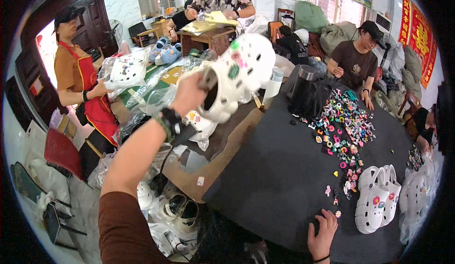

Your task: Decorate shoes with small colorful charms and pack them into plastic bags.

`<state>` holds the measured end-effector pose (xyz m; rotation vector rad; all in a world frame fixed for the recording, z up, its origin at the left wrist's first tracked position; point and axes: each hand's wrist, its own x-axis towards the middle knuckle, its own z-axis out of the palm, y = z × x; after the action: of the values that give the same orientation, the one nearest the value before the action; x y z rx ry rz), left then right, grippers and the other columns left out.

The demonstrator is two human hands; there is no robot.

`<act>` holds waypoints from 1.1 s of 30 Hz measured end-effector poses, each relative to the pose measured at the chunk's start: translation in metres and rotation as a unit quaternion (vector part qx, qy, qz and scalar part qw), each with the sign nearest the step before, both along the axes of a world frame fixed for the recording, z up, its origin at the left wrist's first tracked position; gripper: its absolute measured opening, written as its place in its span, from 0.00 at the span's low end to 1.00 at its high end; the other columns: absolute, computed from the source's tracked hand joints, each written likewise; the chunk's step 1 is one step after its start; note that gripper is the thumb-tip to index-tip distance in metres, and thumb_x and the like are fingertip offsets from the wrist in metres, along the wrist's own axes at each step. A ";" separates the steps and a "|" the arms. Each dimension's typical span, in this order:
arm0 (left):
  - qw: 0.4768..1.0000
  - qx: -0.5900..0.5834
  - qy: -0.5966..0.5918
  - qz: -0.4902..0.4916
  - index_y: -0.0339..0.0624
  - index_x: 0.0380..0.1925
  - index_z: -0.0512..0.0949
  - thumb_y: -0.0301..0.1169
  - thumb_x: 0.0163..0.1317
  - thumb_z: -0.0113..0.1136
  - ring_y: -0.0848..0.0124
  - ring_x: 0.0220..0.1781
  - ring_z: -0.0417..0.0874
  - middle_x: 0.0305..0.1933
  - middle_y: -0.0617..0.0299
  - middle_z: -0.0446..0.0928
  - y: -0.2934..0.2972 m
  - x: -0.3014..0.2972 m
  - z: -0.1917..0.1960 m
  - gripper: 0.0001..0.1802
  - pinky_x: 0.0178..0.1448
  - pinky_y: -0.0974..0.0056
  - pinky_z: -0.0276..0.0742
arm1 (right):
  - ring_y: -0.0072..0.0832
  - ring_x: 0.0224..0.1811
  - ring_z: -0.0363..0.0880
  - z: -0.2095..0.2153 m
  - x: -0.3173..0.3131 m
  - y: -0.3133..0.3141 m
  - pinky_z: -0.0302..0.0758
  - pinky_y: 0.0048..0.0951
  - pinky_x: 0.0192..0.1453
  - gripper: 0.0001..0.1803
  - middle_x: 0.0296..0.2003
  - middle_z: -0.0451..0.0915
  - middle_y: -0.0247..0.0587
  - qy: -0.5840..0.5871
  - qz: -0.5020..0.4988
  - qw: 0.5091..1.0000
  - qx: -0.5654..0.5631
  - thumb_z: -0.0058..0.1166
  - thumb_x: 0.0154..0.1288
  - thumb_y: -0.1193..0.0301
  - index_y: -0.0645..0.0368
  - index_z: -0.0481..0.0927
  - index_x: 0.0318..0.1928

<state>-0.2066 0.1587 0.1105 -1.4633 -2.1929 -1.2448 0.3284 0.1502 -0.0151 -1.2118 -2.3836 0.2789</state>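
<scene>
Raised out to the left, my left hand (188,93) grips a white foam clog (253,60) by its opening; there may be a second clog with it, but the overlap hides this. Green and pink charms dot its perforated upper. My right hand (323,233) rests on the near part of the black table (270,169), fingers apart and holding nothing. Close to its fingertips lies a white flower charm (338,214), with a pink charm (328,190) farther off. To the right sits a pair of white clogs (371,200) with flower charms.
Colourful shoe charms (342,122) spread across the far table, beside a dark bottle (303,81). One person (358,55) sits behind them. Bagged clogs (419,202) lie at the right edge. At left, a person in a red apron (95,81) holds a wrapped clog.
</scene>
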 end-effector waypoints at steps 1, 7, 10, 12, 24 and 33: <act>0.999 -0.014 0.022 0.030 0.41 0.41 0.81 0.28 0.47 0.63 0.50 0.45 0.82 0.40 0.45 0.81 0.021 -0.016 0.015 0.17 0.47 0.57 0.76 | 0.51 0.61 0.63 0.006 0.000 0.000 0.57 0.52 0.65 0.17 0.55 0.69 0.50 -0.003 -0.006 1.000 -0.003 0.57 0.52 0.77 0.60 0.72 0.44; 0.929 0.164 -0.328 0.045 0.35 0.60 0.69 0.43 0.50 0.67 0.57 0.40 0.82 0.41 0.52 0.81 0.133 -0.115 0.033 0.39 0.48 0.59 0.77 | 0.48 0.59 0.69 0.015 -0.001 0.004 0.63 0.49 0.64 0.16 0.54 0.73 0.49 -0.026 0.016 0.998 0.053 0.57 0.59 0.74 0.60 0.75 0.48; 0.995 0.051 0.026 0.083 0.35 0.59 0.70 0.43 0.49 0.66 0.56 0.48 0.81 0.46 0.46 0.80 0.102 -0.208 -0.007 0.38 0.54 0.57 0.76 | 0.49 0.59 0.68 0.011 -0.011 0.014 0.63 0.49 0.64 0.16 0.54 0.73 0.49 -0.004 0.060 0.998 0.031 0.57 0.59 0.74 0.60 0.75 0.48; 0.986 -0.020 -0.038 0.159 0.36 0.47 0.79 0.37 0.48 0.61 0.50 0.52 0.80 0.47 0.39 0.79 0.143 -0.109 -0.038 0.25 0.57 0.53 0.74 | 0.49 0.59 0.68 0.018 -0.002 0.008 0.63 0.49 0.64 0.15 0.54 0.73 0.49 -0.039 0.014 0.999 0.033 0.57 0.59 0.74 0.60 0.75 0.48; 0.999 -0.030 -0.021 0.033 0.39 0.33 0.83 0.27 0.57 0.61 0.66 0.27 0.80 0.31 0.54 0.80 -0.065 0.008 -0.090 0.05 0.33 0.65 0.76 | 0.50 0.57 0.69 0.017 -0.008 0.006 0.63 0.50 0.62 0.15 0.54 0.73 0.51 -0.020 0.055 0.997 0.058 0.56 0.61 0.73 0.61 0.74 0.48; 0.984 0.038 -0.128 0.117 0.31 0.35 0.81 0.28 0.62 0.58 0.77 0.27 0.80 0.28 0.60 0.81 -0.151 -0.044 -0.094 0.09 0.32 0.70 0.77 | 0.50 0.56 0.70 0.016 -0.006 0.002 0.64 0.49 0.60 0.13 0.53 0.73 0.51 -0.017 0.055 0.995 0.086 0.55 0.62 0.72 0.61 0.74 0.47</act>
<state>-0.2506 0.0079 0.0166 -1.0298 -2.3642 -1.4808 0.3223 0.1525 0.0013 -1.0169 -2.4517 0.0843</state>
